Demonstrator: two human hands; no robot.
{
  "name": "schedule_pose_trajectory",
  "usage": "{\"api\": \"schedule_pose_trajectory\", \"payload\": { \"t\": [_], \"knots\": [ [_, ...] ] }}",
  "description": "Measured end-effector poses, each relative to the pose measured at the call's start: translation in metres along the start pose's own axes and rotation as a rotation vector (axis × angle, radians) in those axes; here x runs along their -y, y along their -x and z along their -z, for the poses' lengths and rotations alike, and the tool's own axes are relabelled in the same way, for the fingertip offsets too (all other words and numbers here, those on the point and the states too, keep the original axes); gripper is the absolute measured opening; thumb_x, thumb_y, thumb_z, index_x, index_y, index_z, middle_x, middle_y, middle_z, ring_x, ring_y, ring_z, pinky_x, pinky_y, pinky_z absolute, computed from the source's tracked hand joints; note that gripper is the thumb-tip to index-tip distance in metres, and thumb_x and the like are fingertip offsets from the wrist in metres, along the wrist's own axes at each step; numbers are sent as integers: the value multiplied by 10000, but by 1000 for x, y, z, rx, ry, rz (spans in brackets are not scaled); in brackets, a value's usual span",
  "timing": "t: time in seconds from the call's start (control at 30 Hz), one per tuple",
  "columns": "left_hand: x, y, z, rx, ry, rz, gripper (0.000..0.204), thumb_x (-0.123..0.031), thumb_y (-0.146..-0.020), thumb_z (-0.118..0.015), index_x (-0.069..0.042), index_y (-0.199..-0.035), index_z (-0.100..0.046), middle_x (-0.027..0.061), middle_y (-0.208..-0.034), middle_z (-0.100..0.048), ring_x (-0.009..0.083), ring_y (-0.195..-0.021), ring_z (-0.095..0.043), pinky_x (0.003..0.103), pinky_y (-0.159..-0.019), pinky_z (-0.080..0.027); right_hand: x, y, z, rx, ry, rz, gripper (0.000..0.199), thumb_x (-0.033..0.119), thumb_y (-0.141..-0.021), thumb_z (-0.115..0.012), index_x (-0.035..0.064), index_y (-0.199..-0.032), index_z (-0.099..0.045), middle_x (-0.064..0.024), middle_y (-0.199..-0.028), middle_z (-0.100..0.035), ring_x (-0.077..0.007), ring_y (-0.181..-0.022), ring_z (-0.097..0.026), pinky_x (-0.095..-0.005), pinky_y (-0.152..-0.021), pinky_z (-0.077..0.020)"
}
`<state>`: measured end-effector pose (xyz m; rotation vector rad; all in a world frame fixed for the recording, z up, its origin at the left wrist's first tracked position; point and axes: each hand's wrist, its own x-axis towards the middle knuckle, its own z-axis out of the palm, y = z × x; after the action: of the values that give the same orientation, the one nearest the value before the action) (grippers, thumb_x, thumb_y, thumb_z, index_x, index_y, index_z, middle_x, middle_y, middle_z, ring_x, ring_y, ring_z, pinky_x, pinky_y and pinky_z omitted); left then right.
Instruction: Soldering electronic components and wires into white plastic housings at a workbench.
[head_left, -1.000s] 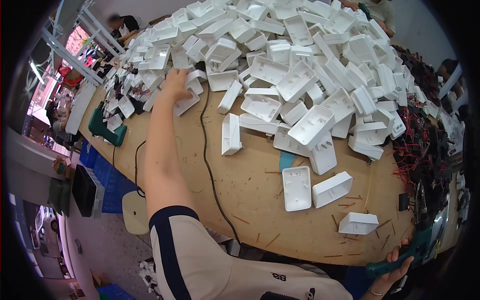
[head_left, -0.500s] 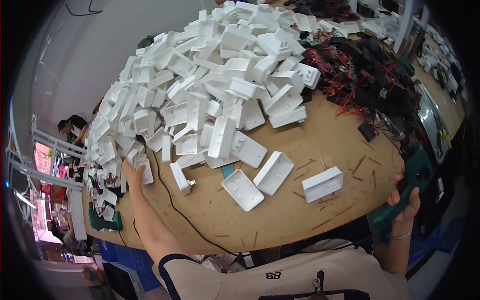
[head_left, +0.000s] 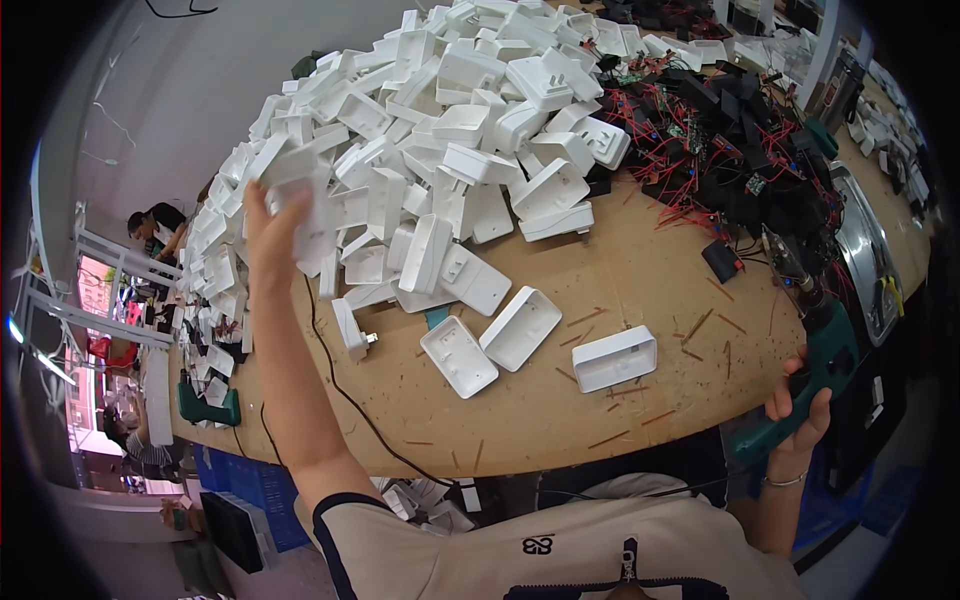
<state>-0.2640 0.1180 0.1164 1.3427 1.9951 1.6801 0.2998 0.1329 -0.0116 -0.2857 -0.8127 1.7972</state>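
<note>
My left hand [head_left: 270, 228] grips a white plastic charger casing [head_left: 314, 215], lifted at the left side of the large pile of white casings [head_left: 430, 150] and smeared by motion. My right hand [head_left: 803, 408] is wrapped round the handle of a green power drill [head_left: 832, 340] at the table's right edge, its tip pointing away from me. Between the hands lie an open casing half [head_left: 460, 357], a deeper casing half [head_left: 521, 329] leaning beside it, and another casing half [head_left: 614, 361] farther right. A casing with plug prongs [head_left: 350, 330] stands near the pile's front.
Black parts with red wires [head_left: 715, 150] heap at the back right, beside a metal tray [head_left: 866, 245]. Another green power tool [head_left: 208, 405] rests at the left edge. A black cord [head_left: 345, 395] crosses the tabletop among reddish-brown scraps. Another person [head_left: 157, 228] is at the far left.
My left hand has moved up and away from the table's left part, carrying the white casing. My right hand keeps hold of the drill. The view has shifted slightly.
</note>
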Motion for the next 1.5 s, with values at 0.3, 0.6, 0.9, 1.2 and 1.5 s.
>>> {"api": "schedule_pose_trajectory", "payload": {
  "t": [0.3, 0.6, 0.9, 1.2, 1.5],
  "knots": [
    [-13, -41, -141, 152, -459, -251, 719, -273, -683, -661, -57, -1277, -319, 256, -1165, -417, 355, -1041, -465, 363, -904, -367, 8, 14, 15, 2, -51, 8, 609, 268, -832, -552, -37, -1257, -241, -151, -1106, -467, -144, -634, -511, -259, -527, -457],
    [-35, -33, -109, -81, -232, -211, 304, -190, -734, -594, -24, -990, -589, 91, -827, -599, 188, -716, -552, 284, -655, -431, 19, 27, 26, 60, -97, 16, 623, 262, -829, -559, -34, -1263, -224, -151, -1130, -437, -142, -641, -491, -255, -537, -434],
    [-95, 135, -133, 253, 291, 244, 325, -25, -728, -545, 12, -1049, -510, 63, -843, -560, 144, -733, -560, 241, -673, -455, 18, 38, 28, 144, -247, -22, 623, 248, -821, -573, -30, -1259, -228, -144, -1135, -442, -142, -657, -477, -252, -575, -419],
    [-33, 255, -219, 366, 346, 317, 122, -31, -822, -452, -15, -941, -475, 45, -875, -499, 96, -803, -452, 234, -733, -379, 9, 46, 23, 138, -262, -72, 646, 273, -800, -599, -32, -1252, -255, -140, -1119, -475, -128, -619, -482, -251, -537, -424],
    [-18, 206, -270, -86, 603, 264, 169, -69, -844, -443, 14, -991, -428, 72, -939, -471, 114, -855, -433, 233, -753, -361, 11, 51, 26, 110, -230, -44, 646, 279, -797, -601, -23, -1255, -260, -130, -1112, -477, -134, -625, -493, -257, -547, -437]
  ]
}}
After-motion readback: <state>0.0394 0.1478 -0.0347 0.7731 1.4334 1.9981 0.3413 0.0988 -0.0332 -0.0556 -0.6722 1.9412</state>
